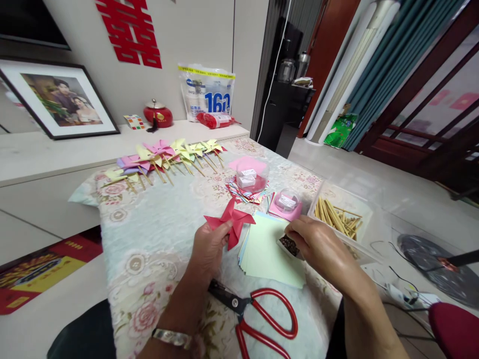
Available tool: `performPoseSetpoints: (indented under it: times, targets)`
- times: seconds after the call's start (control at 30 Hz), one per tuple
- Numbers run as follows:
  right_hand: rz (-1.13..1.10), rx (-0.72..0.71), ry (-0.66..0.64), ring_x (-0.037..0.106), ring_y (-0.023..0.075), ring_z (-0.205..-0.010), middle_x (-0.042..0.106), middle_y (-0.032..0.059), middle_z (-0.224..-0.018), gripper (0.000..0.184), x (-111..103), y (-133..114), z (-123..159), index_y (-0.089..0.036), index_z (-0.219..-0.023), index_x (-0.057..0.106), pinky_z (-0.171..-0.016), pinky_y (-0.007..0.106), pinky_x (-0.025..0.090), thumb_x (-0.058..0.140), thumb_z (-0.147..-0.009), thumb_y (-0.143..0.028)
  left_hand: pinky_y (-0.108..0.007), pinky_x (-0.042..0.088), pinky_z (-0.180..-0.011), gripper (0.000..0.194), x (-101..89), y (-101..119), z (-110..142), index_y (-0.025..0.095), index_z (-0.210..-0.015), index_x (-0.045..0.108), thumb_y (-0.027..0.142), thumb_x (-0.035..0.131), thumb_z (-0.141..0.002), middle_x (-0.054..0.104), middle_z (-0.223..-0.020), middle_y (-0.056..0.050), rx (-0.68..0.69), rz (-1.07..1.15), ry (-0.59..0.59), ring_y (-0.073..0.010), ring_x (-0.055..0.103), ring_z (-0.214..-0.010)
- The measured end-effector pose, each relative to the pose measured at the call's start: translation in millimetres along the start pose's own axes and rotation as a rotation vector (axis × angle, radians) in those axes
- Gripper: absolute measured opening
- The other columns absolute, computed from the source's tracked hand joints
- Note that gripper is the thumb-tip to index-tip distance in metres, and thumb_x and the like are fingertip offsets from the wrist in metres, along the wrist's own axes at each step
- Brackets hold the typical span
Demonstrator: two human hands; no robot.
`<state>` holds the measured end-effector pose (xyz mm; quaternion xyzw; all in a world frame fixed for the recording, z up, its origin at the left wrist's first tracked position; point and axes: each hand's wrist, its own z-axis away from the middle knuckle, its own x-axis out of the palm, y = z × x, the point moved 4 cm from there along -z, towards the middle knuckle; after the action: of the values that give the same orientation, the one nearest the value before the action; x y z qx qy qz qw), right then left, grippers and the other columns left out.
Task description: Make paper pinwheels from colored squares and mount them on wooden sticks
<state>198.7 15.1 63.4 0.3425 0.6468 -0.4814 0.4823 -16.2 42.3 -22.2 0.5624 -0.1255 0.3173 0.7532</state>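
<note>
My left hand (208, 247) pinches a red paper pinwheel (232, 220) by its lower left blade, just above the table. My right hand (313, 242) is closed, its fingers reaching into a small open box of dark pins (289, 245) that rests on a stack of pale green paper squares (268, 252). Red-handled scissors (258, 316) lie on the cloth beneath my left forearm.
A row of finished pinwheels on sticks (164, 157) lies at the table's far side. Two clear round tubs (251, 177) (288, 200) sit on coloured paper. A clear tray of wooden sticks (339, 217) stands at the right edge. The floral tablecloth (157, 234) covers the table.
</note>
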Motion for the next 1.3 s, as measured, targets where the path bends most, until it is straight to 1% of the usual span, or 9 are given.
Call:
performPoseSetpoints:
  times: [0.17, 0.23, 0.4, 0.6, 0.77, 0.87, 0.97, 1.1, 1.3]
  targets:
    - [-0.400, -0.161, 0.109, 0.060, 0.0151, -0.068, 0.065, 0.0004, -0.078, 0.014, 2, -19, -4, -0.021, -0.090, 0.065, -0.064, 0.026, 0.041, 0.052, -0.095, -0.017, -0.025, 0.049, -0.058, 0.024, 2.6, -2, 7, 0.015, -0.067, 0.067, 0.026, 0.083, -0.052, 0.070, -0.064, -0.001, 0.024, -0.066, -0.026, -0.0131, 0.060, -0.056]
    - [-0.520, -0.157, 0.132, 0.059, 0.0146, -0.065, 0.064, -0.0010, -0.073, 0.011, 7, -25, -7, -0.021, -0.088, 0.065, -0.061, 0.026, 0.042, 0.055, -0.094, -0.019, -0.027, 0.050, -0.060, 0.025, 2.1, -4, 7, 0.014, -0.070, 0.067, 0.028, 0.083, -0.056, 0.071, -0.066, -0.002, 0.055, -0.080, -0.054, -0.0144, 0.061, -0.059]
    - [-0.708, -0.136, 0.139, 0.060, 0.0145, -0.066, 0.064, -0.0023, -0.072, 0.011, 24, -36, -15, -0.022, -0.084, 0.064, -0.062, 0.025, 0.044, 0.059, -0.093, -0.022, -0.024, 0.043, -0.055, 0.021, -0.9, -10, 6, 0.013, -0.069, 0.066, 0.029, 0.079, -0.064, 0.064, -0.060, 0.001, 0.120, -0.150, -0.089, -0.0114, 0.054, -0.055]
    - [-0.677, -0.238, 0.212, 0.061, 0.0162, -0.076, 0.066, -0.0004, -0.081, 0.011, 32, -45, -19, -0.022, -0.085, 0.065, -0.071, 0.029, 0.045, 0.060, -0.094, -0.018, -0.023, 0.043, -0.056, 0.019, -0.2, -11, 9, 0.015, -0.064, 0.064, 0.028, 0.077, -0.063, 0.062, -0.058, 0.002, 0.165, -0.223, -0.058, -0.0107, 0.051, -0.054]
    - [-0.528, -0.340, 0.353, 0.054, 0.0248, -0.112, 0.064, 0.0066, -0.110, 0.016, 32, -50, -23, -0.022, -0.081, 0.066, -0.097, 0.041, 0.038, 0.059, -0.094, -0.016, -0.023, 0.043, -0.055, 0.020, 6.7, -11, 14, 0.014, -0.065, 0.065, 0.028, 0.078, -0.061, 0.061, -0.057, 0.002, 0.133, -0.243, -0.083, -0.0105, 0.051, -0.054]
    - [-0.530, -0.334, 0.344, 0.045, 0.0285, -0.129, 0.059, 0.0074, -0.131, 0.018, 35, -50, -25, -0.023, -0.078, 0.066, -0.107, 0.048, 0.031, 0.060, -0.094, -0.018, -0.023, 0.042, -0.055, 0.020, 9.6, -10, 17, 0.015, -0.062, 0.063, 0.028, 0.078, -0.062, 0.060, -0.057, 0.002, 0.135, -0.245, -0.093, -0.0107, 0.051, -0.054]
    - [-0.584, -0.300, 0.296, 0.039, 0.0293, -0.137, 0.052, 0.0063, -0.144, 0.015, 39, -50, -26, -0.023, -0.079, 0.067, -0.112, 0.052, 0.026, 0.061, -0.093, -0.021, -0.025, 0.044, -0.058, 0.019, 12.0, -10, 18, 0.014, -0.065, 0.065, 0.030, 0.076, -0.063, 0.064, -0.062, 0.000, 0.125, -0.243, -0.134, -0.0129, 0.055, -0.059]
    - [-0.637, -0.222, 0.271, 0.037, 0.0293, -0.139, 0.051, 0.0064, -0.146, 0.014, 43, -46, -28, -0.024, -0.078, 0.068, -0.113, 0.053, 0.024, 0.064, -0.092, -0.024, -0.024, 0.043, -0.057, 0.019, 11.9, -10, 19, 0.016, -0.061, 0.064, 0.030, 0.076, -0.062, 0.062, -0.058, 0.001, 0.128, -0.245, -0.131, -0.0124, 0.053, -0.056]
    - [-0.673, -0.194, 0.262, 0.042, 0.0284, -0.136, 0.056, 0.0073, -0.140, 0.013, 46, -43, -30, -0.024, -0.078, 0.068, -0.110, 0.050, 0.029, 0.066, -0.091, -0.026, -0.025, 0.043, -0.056, 0.017, 12.3, -9, 20, 0.016, -0.062, 0.065, 0.028, 0.076, -0.059, 0.060, -0.057, 0.002, 0.122, -0.242, -0.122, -0.0126, 0.052, -0.055]
